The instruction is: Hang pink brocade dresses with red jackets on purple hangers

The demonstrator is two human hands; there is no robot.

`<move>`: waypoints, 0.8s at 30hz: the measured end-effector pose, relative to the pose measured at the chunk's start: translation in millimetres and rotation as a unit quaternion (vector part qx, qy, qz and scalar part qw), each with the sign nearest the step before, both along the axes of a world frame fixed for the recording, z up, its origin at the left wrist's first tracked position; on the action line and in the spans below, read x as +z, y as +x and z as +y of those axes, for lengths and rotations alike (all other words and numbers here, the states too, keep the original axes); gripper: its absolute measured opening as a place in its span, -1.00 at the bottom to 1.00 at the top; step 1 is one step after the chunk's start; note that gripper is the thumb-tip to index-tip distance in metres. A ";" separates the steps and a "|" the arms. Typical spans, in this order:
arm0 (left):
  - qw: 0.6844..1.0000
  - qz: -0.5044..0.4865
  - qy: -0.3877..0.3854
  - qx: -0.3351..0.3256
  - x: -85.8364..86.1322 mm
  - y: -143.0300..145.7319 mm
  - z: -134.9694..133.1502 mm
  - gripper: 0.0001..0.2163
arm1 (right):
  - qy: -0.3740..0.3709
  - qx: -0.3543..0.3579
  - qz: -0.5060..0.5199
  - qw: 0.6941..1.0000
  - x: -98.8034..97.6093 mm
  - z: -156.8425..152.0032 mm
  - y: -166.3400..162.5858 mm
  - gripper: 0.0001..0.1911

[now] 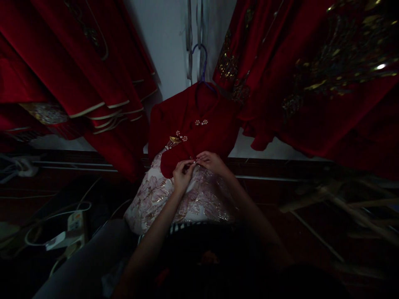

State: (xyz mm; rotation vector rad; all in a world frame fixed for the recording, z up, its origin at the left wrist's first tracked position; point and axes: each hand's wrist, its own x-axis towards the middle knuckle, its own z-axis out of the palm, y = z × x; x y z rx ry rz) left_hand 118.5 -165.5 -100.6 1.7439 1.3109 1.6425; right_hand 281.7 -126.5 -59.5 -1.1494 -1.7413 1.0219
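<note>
A dark red jacket (199, 124) hangs on a blue hanger (203, 58) in front of me, over a pale floral skirt (162, 199) with gold sheen. Pearl fastenings (201, 122) sit at its chest and a gold tassel brooch (175, 140) lower left. My left hand (182, 174) and my right hand (212, 162) meet at the jacket's lower front edge, fingers pinched together on a small fastening there. The fastening itself is too small and dark to make out.
Red embroidered garments hang at the left (77, 70) and right (311, 74). A white wall (168, 37) stands behind. A white power strip (75, 222) with cables lies on the dark floor at the lower left. Pale wooden bars (343, 203) cross at the right.
</note>
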 end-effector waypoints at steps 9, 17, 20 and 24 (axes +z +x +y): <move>0.996 -0.079 -0.043 -0.002 0.2 1.6 -2.0 -0.78 | -0.010 0.027 0.040 0.999 4.5 -3.6 1.7 -0.76; 0.991 -0.111 -0.066 -0.017 0.6 9.3 -3.4 -0.79 | -0.042 0.063 0.037 0.996 12.2 -5.6 12.3 -0.70; 0.991 -0.106 -0.079 -0.020 1.2 9.7 -3.4 -0.78 | -0.040 0.065 0.030 0.997 9.1 -4.8 11.5 -0.71; 0.992 -0.093 -0.085 -0.020 3.3 5.1 -5.9 -0.78 | -0.015 0.051 0.021 0.998 3.2 -3.0 4.9 -0.75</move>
